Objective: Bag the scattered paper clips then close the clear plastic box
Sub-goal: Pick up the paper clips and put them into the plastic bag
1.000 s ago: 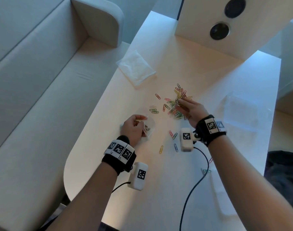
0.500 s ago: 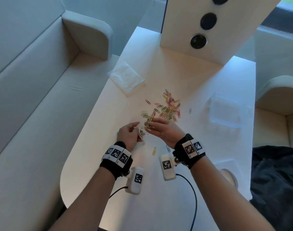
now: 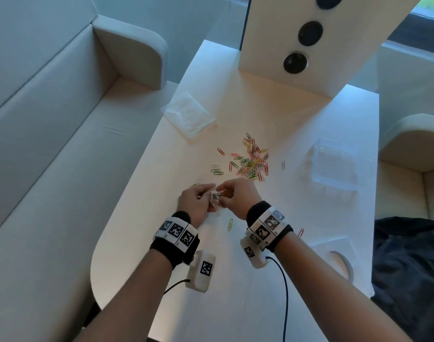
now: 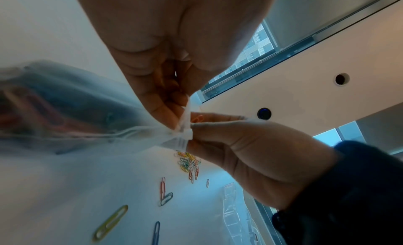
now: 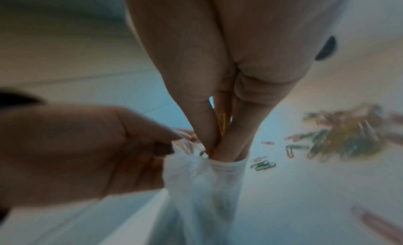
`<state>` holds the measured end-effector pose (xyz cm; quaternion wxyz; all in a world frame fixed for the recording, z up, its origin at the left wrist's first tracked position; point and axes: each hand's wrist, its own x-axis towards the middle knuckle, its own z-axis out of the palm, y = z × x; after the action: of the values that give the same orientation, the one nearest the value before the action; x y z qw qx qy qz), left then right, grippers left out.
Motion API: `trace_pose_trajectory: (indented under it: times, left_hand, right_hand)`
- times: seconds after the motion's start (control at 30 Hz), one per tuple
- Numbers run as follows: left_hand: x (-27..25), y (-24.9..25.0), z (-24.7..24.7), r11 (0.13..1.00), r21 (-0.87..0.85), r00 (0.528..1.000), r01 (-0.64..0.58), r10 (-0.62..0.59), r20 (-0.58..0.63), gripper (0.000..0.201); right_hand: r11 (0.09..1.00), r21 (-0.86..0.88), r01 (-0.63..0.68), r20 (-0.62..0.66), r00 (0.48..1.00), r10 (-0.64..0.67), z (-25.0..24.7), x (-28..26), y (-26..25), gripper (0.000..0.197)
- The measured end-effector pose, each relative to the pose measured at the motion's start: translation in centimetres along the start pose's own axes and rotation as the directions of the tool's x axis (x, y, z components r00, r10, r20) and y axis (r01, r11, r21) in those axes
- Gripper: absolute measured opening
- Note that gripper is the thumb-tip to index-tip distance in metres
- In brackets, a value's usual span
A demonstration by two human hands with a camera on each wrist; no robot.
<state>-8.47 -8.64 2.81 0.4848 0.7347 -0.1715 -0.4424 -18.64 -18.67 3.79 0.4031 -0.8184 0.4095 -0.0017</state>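
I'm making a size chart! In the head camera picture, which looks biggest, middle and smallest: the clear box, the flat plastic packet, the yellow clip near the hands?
1. Clear plastic box and flat plastic packet: they look about alike, so I won't rank them.
2. Yellow paper clip: plainly smallest.

Right-wrist view blurs the paper clips (image 5: 340, 136); bag (image 5: 202, 179) contents unreadable

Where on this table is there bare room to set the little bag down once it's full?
Bare tabletop lies near the table's rounded end, between the two forearms. Another free patch sits between the flat plastic packet and the white upright panel. It is crowded mid-table: the paper clip pile, with strays toward the clear plastic box.
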Motion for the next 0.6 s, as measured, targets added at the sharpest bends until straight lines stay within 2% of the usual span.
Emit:
trace_pose_trajectory:
  times: [0.07, 0.13, 0.23, 0.33, 0.37, 0.43, 0.53, 0.6]
  left_hand:
    - [0.1, -0.1, 0.0, 1.0, -0.001, 1.0, -0.011, 0.011, 0.007, 0.026]
    - [0.2, -0.1, 0.0, 1.0, 0.001, 1.0, -0.021, 0.021, 0.011, 0.026]
    - [0.6, 0.0, -0.5, 1.0, -0.009, 1.0, -0.016, 0.016, -0.001, 0.025]
    - [1.2, 0.1, -1.3, 1.0, -0.016, 1.0, -0.012, 0.012, -0.011, 0.025]
    - [1.4, 0.2, -1.5, 1.0, -0.014, 1.0, -0.014, 0.014, -0.007, 0.025]
    - [1.6, 0.4, -2.0, 1.0, -0.014, 1.0, -0.022, 0.022, -0.005, 0.025]
    - [1.9, 0.5, -2.3, 0.998, -0.051, 0.999, -0.028, 0.027, -0.027, 0.025]
    - [2.0, 0.6, -2.5, 0.998, -0.066, 0.999, -0.02, 0.018, -0.031, 0.025]
  right_hand:
    - [0.997, -0.077, 0.007, -0.057, 0.998, -0.011, 0.4, 0.2, -0.4, 0.019]
    - [0.997, -0.077, 0.009, -0.066, 0.998, -0.014, 0.6, 0.6, -0.7, 0.021]
    - [0.979, -0.202, 0.04, 0.031, 0.999, -0.034, 0.9, 1.0, -1.3, 0.025]
    - [0.914, -0.368, 0.169, 0.154, 0.981, -0.12, 0.0, 1.4, -1.8, 0.019]
    - [0.912, -0.348, 0.216, 0.191, 0.969, -0.156, -0.6, 1.6, -1.9, 0.016]
    - [0.946, -0.184, 0.268, 0.238, 0.946, -0.221, -2.3, 2.4, -1.9, 0.015]
    - [0.974, 0.089, 0.209, 0.262, 0.938, -0.225, -5.0, 4.7, -1.0, 0.022]
    - [0.981, 0.079, 0.179, 0.192, 0.963, -0.191, -6.3, 7.1, 0.2, 0.019]
